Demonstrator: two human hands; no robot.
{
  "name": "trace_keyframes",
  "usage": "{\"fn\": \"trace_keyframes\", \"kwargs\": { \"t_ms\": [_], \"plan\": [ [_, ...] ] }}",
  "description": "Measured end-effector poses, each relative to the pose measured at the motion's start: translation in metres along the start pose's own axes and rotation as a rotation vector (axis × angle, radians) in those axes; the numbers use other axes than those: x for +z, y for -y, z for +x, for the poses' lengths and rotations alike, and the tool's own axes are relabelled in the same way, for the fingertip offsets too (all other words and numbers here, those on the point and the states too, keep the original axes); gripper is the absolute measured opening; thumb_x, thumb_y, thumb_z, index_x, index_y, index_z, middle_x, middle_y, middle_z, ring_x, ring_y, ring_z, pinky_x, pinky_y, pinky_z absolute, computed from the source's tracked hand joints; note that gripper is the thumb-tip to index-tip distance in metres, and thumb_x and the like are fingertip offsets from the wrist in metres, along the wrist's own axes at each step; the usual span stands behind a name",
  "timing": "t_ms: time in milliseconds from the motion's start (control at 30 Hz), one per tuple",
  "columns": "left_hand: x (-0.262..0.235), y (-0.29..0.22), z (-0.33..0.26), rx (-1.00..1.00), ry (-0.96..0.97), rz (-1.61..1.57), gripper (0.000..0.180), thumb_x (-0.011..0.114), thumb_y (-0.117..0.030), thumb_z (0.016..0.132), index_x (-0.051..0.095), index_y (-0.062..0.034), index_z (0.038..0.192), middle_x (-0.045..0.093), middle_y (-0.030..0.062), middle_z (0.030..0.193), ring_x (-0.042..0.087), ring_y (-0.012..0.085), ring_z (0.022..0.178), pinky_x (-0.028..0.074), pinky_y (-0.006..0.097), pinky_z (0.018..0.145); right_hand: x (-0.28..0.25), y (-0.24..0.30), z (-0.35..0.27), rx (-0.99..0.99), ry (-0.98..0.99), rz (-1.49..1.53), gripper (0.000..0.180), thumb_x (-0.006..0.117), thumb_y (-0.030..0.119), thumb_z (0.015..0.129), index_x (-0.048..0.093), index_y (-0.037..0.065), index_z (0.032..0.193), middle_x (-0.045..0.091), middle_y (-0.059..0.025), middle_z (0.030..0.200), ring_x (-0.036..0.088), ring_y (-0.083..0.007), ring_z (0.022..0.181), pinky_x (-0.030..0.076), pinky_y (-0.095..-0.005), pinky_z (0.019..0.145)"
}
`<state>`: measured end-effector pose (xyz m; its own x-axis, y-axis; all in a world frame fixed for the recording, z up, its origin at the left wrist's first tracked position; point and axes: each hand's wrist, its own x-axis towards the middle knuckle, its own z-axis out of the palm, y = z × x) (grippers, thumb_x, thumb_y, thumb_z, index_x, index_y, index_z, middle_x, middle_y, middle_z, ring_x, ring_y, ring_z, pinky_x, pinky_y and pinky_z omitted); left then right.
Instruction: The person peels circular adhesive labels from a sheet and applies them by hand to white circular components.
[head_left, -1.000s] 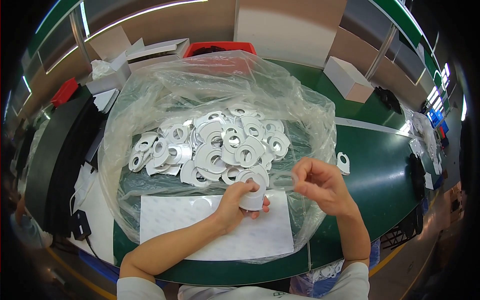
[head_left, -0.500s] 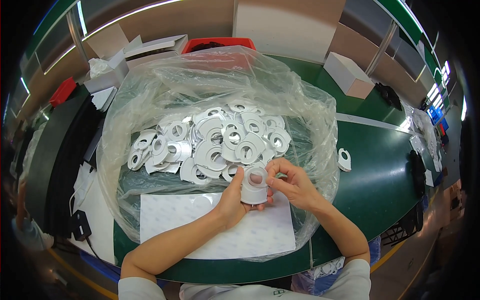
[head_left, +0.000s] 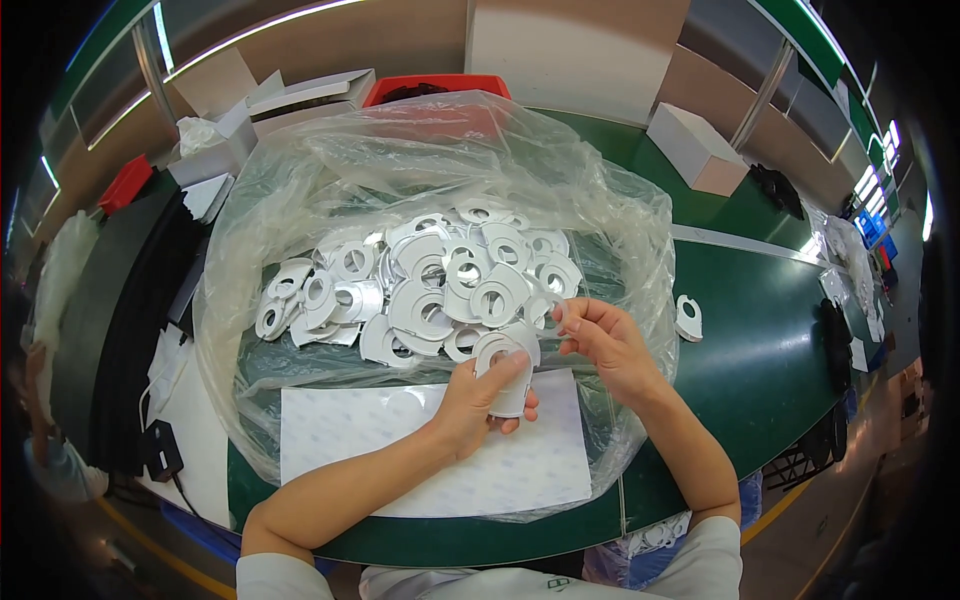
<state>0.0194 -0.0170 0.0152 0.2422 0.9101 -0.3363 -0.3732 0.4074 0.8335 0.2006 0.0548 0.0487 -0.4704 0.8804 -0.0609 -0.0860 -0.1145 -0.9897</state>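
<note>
My left hand (head_left: pixel 468 408) is closed around a white plastic part (head_left: pixel 511 400) with a round hole, its thumb pressed across the face near the hole. Up and to the right of that part, my right hand (head_left: pixel 618 350) pinches a thin, translucent round film (head_left: pixel 558 313) between thumb and fingertips. The film is apart from the held part. Just beyond both hands lies a heap of similar white parts (head_left: pixel 420 315), spread on a large clear plastic bag (head_left: pixel 640 250). A white sheet (head_left: pixel 400 480) with faint markings lies below my hands.
One loose white part (head_left: pixel 688 318) sits on the green table (head_left: pixel 760 340) at the right. A white box (head_left: pixel 697 150) stands at the back right, and a red bin (head_left: pixel 485 88) at the back. A small black device (head_left: pixel 160 450) with a cable lies at the left.
My right hand has moved up and right, away from the held part, with the translucent film in its fingers. My left thumb has shifted onto the part's face.
</note>
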Motion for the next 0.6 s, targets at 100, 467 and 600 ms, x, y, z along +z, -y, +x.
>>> {"fn": "trace_keyframes", "kwargs": {
  "t_ms": [100, 467, 600],
  "plan": [
    [0.000, 0.003, -0.001, -0.002, -0.022, -0.007, 0.044, 0.048, -0.044, 0.093, 0.048, -0.0026, 0.109, 0.061, 0.0152, 0.076, 0.062, 0.0218, 0.060, 0.042, 0.028, 0.041, 0.001, -0.001, 0.000, -0.010, -0.001, -0.010, 0.016, 0.061, 0.020, 0.091, 0.062, 0.004, 0.094, 0.058, 0.0002, 0.096, 0.051, -0.0058, 0.086, 0.044, -0.0218, 0.074],
    [-0.001, -0.002, 0.001, 0.005, 0.080, -0.272, 0.051, 0.020, -0.051, 0.096, 0.048, -0.0092, 0.099, 0.061, 0.0164, 0.088, 0.062, 0.0273, 0.078, 0.047, 0.035, 0.058, 0.002, -0.011, -0.003, -0.026, 0.133, -0.089, 0.007, 0.059, 0.012, 0.091, 0.059, 0.006, 0.088, 0.054, -0.0034, 0.108, 0.052, -0.0066, 0.090, 0.045, -0.0243, 0.081],
    [-0.003, 0.001, 0.005, -0.021, 0.061, -0.272, 0.067, 0.010, -0.057, 0.096, 0.051, -0.0078, 0.117, 0.062, 0.0119, 0.095, 0.062, 0.0217, 0.080, 0.048, 0.031, 0.060, 0.010, -0.012, -0.006, -0.104, 0.165, -0.167, 0.010, 0.062, 0.012, 0.090, 0.059, 0.002, 0.088, 0.048, -0.0046, 0.112, 0.055, -0.0084, 0.087, 0.049, -0.0233, 0.070]
  ]
}}
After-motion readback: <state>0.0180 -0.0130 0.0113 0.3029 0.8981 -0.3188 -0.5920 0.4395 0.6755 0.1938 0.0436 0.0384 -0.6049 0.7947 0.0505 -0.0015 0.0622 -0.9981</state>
